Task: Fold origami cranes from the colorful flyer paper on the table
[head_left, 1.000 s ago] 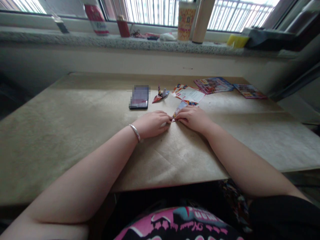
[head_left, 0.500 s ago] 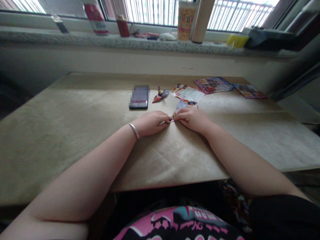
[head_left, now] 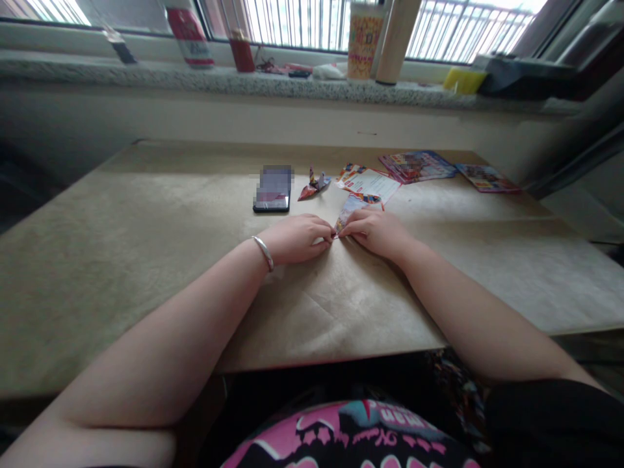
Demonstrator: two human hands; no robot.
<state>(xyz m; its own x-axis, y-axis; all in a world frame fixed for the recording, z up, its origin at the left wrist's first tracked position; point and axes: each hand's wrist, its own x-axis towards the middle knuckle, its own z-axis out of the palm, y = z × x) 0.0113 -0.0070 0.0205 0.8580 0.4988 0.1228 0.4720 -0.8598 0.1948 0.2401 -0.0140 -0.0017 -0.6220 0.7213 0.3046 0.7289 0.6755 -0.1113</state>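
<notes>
A printed, folded piece of paper [head_left: 348, 212] lies on the table between my hands, its near corner pointing toward me. My left hand [head_left: 303, 236], with a silver bangle at the wrist, pinches that corner from the left. From the right, my right hand [head_left: 374, 230] holds the same paper, thumb and fingertips pressed together close to the corner. The fingertips of the two hands nearly meet. Part of the paper is hidden under my right hand. Just beyond stands a small folded paper crane [head_left: 314, 184] in red and purple print.
A phone [head_left: 273, 190] lies left of the crane. Printed cards [head_left: 374, 184] lie behind my right hand, with a colourful stack [head_left: 418, 166] and another printed pile [head_left: 487, 178] farther right. The windowsill [head_left: 292, 83] holds a patterned cup [head_left: 364, 42] and a can [head_left: 190, 36].
My fingers have shifted only slightly at the paper's near corner, and a little more of its printed face shows beside my right hand. Both hands keep their hold.
</notes>
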